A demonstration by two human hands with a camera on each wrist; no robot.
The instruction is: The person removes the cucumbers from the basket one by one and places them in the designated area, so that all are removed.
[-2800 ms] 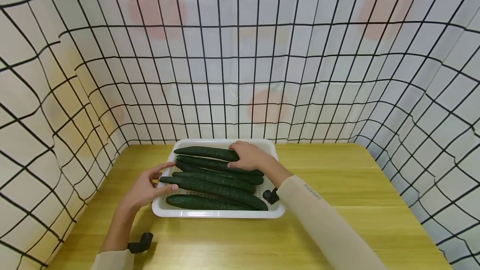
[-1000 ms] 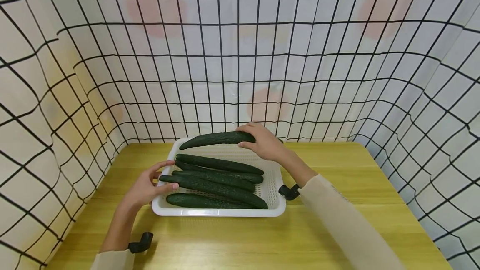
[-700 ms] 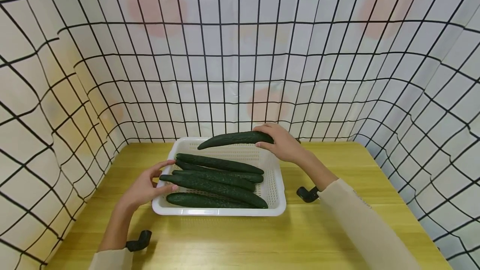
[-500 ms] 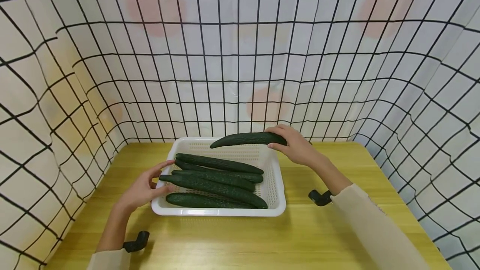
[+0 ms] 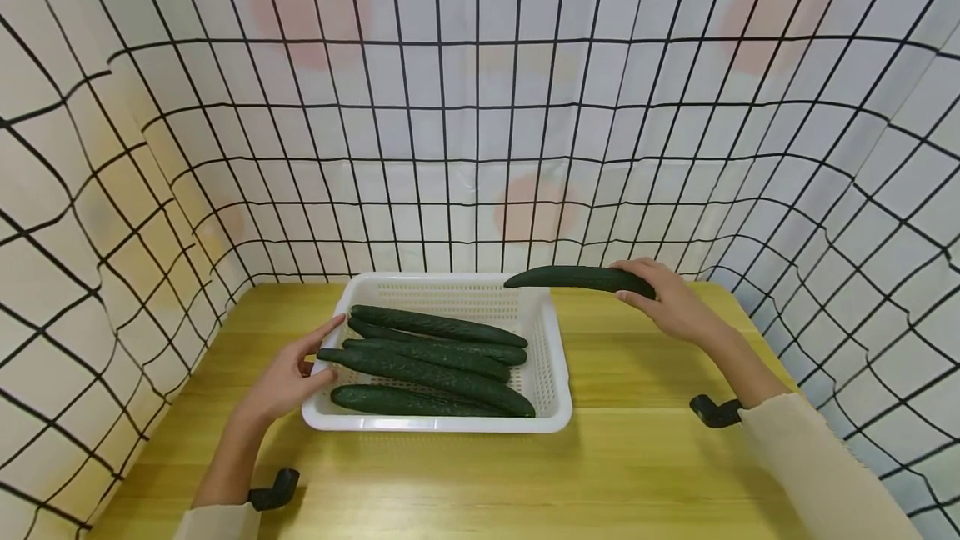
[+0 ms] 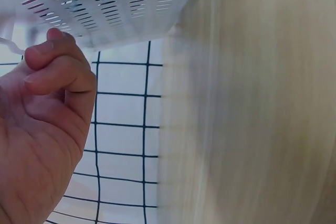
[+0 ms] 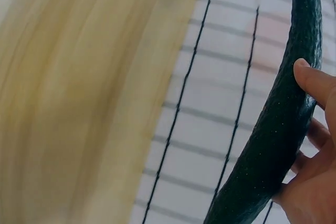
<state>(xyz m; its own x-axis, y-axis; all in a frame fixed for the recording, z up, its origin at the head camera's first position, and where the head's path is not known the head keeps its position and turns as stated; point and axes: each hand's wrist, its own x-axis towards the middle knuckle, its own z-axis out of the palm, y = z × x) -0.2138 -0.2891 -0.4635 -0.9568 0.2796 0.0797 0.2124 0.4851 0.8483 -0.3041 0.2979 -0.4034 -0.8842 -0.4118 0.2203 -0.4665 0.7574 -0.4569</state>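
My right hand (image 5: pixel 667 298) grips a dark green cucumber (image 5: pixel 573 277) by its right end, holding it raised beyond the basket's right side. Its left tip reaches over the back right corner of the white plastic basket (image 5: pixel 442 425). In the right wrist view my thumb (image 7: pixel 311 80) lies along one side of the cucumber, with fingers curled behind it. Several more cucumbers (image 5: pixel 442 377) lie lengthwise in the basket. At the basket's left rim is my left hand (image 5: pixel 288 377), index finger and thumb at the edge, other fingers (image 6: pixel 60 74) curled outside the slotted wall.
The basket stands on a yellow wood-grain table (image 5: pixel 637 457). Black wire mesh (image 5: pixel 480 132) over pale sheeting rises behind the table and along both sides. Each wrist carries a small black device, such as the right wrist camera (image 5: pixel 716 412).
My right hand has lifted the rearmost cucumber out of the basket and carried it to the right. My left hand stays by the left rim, its thumb drawn slightly back.
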